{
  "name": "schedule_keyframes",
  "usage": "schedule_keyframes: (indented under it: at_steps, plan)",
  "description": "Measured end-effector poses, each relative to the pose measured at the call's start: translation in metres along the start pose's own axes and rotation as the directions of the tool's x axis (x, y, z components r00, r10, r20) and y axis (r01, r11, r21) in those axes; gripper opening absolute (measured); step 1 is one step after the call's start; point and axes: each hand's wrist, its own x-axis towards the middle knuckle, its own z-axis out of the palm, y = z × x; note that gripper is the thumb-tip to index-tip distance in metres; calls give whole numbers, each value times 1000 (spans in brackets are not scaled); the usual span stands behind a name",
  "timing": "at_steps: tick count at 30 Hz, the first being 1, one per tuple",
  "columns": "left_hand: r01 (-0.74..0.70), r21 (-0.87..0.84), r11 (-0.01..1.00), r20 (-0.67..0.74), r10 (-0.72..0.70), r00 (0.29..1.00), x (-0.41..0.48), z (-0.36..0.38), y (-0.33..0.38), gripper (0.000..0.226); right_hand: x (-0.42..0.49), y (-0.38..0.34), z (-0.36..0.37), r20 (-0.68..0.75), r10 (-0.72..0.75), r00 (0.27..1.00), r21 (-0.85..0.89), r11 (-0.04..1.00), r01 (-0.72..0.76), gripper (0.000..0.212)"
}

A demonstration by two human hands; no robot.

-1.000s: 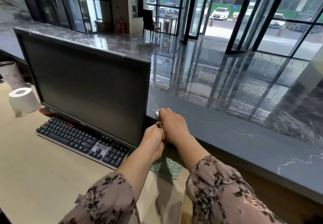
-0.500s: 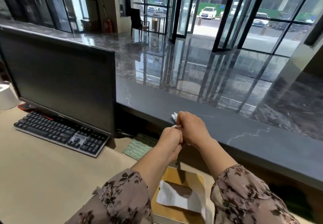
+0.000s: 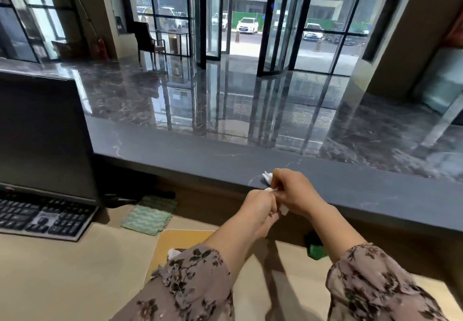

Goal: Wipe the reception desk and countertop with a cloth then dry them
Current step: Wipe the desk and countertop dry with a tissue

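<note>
Both hands meet at the front edge of the dark stone countertop (image 3: 363,188). My right hand (image 3: 293,191) grips a crumpled piece of white tissue (image 3: 267,178), whose tips stick out above and below the fist. My left hand (image 3: 260,206) pinches the same tissue from the left, knuckles against the right hand. The beige lower desk (image 3: 62,278) lies below and to the left. A green wavy-patterned cloth (image 3: 147,219) lies flat on the desk under the countertop's overhang, well left of both hands.
A black monitor (image 3: 42,135) and keyboard (image 3: 42,220) stand on the desk at the left. A yellow-brown pad (image 3: 180,239) with a scrap of white paper (image 3: 173,253) lies under my left forearm. A small green object (image 3: 317,250) sits in the shadow below the countertop.
The view and both hands have shifted to the right along the countertop edge, away from the monitor. The hands keep hold of the tissue together.
</note>
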Motion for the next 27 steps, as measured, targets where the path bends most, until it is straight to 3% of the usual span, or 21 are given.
schedule_keyframes:
  at_steps: [5,11,14,17,20,22,25,27]
  plan:
    - [34,68,997,117,-42,992,-11,5,1,63,-8,19,-19,-13,146,989,135,980,-143,23]
    - [-54,133,990,18,52,999,-6,-11,22,49,13,18,-30,-194,402,895,260,901,-348,13]
    - [-103,191,976,18,102,995,-9,-25,30,49,22,15,-20,-219,472,854,232,875,-424,16]
    - [-158,299,941,37,154,987,-9,-37,37,64,19,9,-6,-281,480,831,173,877,-448,24]
    - [-200,358,912,74,186,980,-7,-42,39,63,7,8,10,-379,275,884,-160,921,-355,19]
    - [-215,368,905,89,196,976,-6,-42,39,61,-1,12,17,-300,197,933,-224,937,-269,28]
    - [-223,360,906,114,194,974,-3,-39,37,57,-10,14,19,-7,265,964,-165,951,-263,48]
    - [-238,350,906,123,207,970,0,-36,35,56,-11,11,15,68,274,959,-256,934,-249,53]
